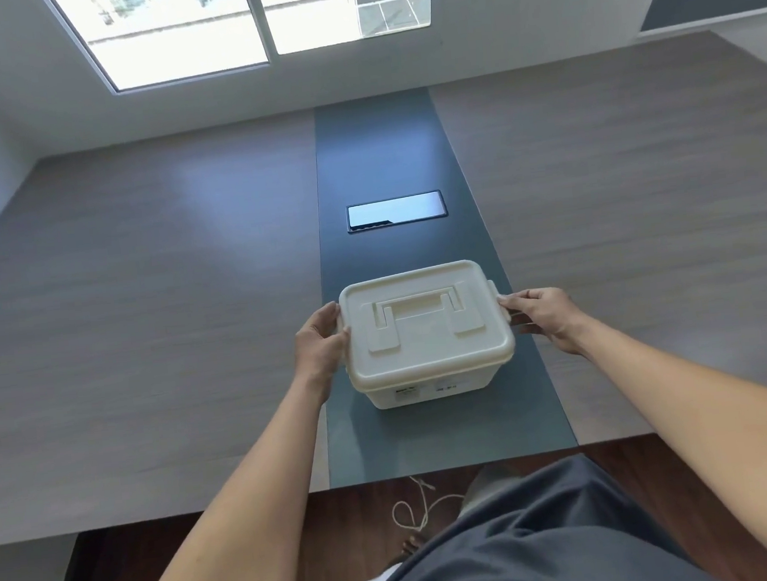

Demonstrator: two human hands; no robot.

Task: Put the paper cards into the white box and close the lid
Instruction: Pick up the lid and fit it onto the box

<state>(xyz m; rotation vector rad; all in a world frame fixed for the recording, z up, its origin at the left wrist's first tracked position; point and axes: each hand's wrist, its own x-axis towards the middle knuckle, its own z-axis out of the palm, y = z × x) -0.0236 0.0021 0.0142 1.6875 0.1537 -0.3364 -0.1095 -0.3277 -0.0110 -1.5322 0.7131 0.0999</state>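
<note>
A white plastic box point(432, 381) stands on the dark middle strip of the table, near the front edge. Its lid point(425, 328) lies flat on top with the carry handle folded down. My left hand point(319, 343) presses against the box's left side, fingers on the left latch. My right hand point(541, 315) is at the right side, fingertips on the right latch. No paper cards are in view; the inside of the box is hidden by the lid.
The wide wooden table point(142, 337) has a dark strip point(382, 150) down its middle with a shiny socket cover point(396, 211) beyond the box. A window is on the far wall. Below the front edge are my legs and a white cord point(416, 507) on the floor.
</note>
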